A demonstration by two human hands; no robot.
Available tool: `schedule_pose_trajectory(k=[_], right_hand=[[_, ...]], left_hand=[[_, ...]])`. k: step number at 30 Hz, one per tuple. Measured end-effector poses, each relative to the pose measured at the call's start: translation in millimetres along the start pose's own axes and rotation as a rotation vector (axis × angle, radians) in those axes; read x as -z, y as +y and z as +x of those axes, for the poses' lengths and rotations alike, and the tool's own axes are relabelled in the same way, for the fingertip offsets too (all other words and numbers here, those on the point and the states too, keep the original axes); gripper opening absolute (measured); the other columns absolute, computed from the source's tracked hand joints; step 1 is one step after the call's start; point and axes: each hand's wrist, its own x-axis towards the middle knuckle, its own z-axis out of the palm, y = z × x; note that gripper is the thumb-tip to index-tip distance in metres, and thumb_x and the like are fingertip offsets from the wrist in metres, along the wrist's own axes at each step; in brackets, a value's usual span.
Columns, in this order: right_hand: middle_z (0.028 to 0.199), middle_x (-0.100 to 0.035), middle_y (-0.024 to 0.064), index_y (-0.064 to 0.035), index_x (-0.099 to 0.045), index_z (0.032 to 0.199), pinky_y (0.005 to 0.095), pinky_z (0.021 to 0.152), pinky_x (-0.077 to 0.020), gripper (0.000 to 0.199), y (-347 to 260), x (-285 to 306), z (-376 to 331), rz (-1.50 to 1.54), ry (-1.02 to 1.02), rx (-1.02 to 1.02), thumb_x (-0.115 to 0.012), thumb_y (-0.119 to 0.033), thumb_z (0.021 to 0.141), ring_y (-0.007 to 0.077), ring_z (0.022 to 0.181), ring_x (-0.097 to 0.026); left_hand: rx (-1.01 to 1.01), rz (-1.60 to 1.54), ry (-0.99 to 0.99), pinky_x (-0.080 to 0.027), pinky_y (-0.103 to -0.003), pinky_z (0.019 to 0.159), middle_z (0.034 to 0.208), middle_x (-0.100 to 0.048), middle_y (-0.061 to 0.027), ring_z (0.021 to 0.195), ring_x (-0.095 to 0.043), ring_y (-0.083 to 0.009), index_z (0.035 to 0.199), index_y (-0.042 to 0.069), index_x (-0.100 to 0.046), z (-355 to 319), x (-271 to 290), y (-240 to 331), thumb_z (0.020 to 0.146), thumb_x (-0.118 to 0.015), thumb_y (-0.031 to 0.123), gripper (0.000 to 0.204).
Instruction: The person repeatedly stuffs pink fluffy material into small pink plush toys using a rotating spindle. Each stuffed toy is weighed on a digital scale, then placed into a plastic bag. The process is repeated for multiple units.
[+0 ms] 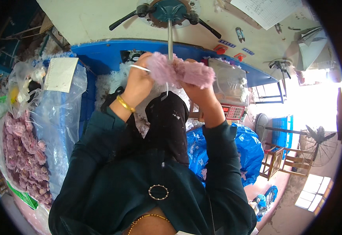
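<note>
I hold a fluffy pink plush piece up in front of me with both hands. My left hand, with a gold bangle on the wrist, grips its left end, where a thin white stick or tube pokes out. My right hand is closed under its right part. A vertical metal rod of a machine stands right behind the plush. White stuffing fibre fills a blue bin below my hands.
At left a clear plastic bag holds several pink plush pieces, with a white paper sheet above it. A scale with a clear tray stands at right, a blue plastic sack beneath it. A wooden chair and a floor fan stand further right.
</note>
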Motion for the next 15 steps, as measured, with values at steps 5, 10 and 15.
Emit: schedule_pose_trajectory(k=[5,10,15], right_hand=[[0.091,-0.063,0.0153,-0.0011,-0.061,0.093,0.0352,0.074,-0.0499,0.024,15.6,-7.3,3.7,0.055,0.048,-0.147,-0.069,-0.010,0.072,0.0314,0.084,-0.063],[0.081,-0.063,0.0178,-0.0003,-0.057,0.102,0.0408,0.063,-0.0508,0.029,5.3,-38.0,41.7,-0.404,0.371,0.082,-0.066,-0.015,0.079,0.0357,0.074,-0.063],[0.074,-0.063,0.0239,0.0028,-0.065,0.070,0.0446,0.063,-0.0520,0.039,61.3,-33.2,100.5,-0.729,0.233,-0.359,-0.053,-0.031,0.086,0.0393,0.072,-0.063]], left_hand=[[-0.142,0.266,-0.007,-0.047,-0.033,0.081,0.102,-0.060,-0.0063,0.092,-0.058,-0.0209,0.104,0.005,-0.058,21.9,4.9,-29.9,0.087,-0.054,0.008,0.017],[-0.143,0.596,0.013,-0.049,-0.034,0.070,0.093,-0.063,-0.0036,0.086,-0.059,-0.0184,0.099,0.005,-0.060,43.7,28.6,-67.9,0.090,-0.055,0.019,0.018],[0.434,-0.210,-0.086,-0.048,-0.026,0.073,0.106,-0.060,-0.0040,0.092,-0.055,-0.0116,0.119,0.001,-0.055,44.5,11.4,-9.5,0.092,-0.059,0.032,0.042]])
